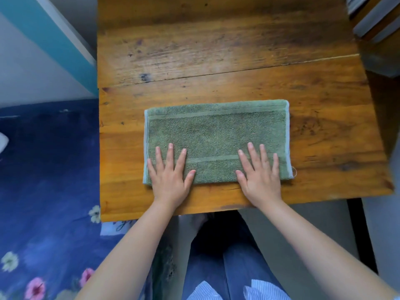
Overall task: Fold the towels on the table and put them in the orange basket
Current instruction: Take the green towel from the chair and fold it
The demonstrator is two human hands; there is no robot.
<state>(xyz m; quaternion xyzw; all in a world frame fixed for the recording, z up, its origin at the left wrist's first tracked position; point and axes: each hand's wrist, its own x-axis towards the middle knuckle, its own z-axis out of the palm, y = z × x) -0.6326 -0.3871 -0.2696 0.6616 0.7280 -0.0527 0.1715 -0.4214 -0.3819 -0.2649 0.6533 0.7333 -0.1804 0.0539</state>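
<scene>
A green towel (pixel 216 131) lies folded into a wide rectangle on the wooden table (pixel 216 50), close to the near edge. My left hand (pixel 170 176) rests flat on the towel's near left part, fingers spread and straight. My right hand (pixel 260 176) lies flat on the near right part in the same way. Both palms reach over the towel's near edge onto the wood. No orange basket is in view.
A bed with a dark blue flowered cover (pixel 47 191) stands to the left of the table. A teal and white wall (pixel 43 40) is at the back left. Wooden furniture (pixel 376 22) sits at the back right. My legs are under the table's near edge.
</scene>
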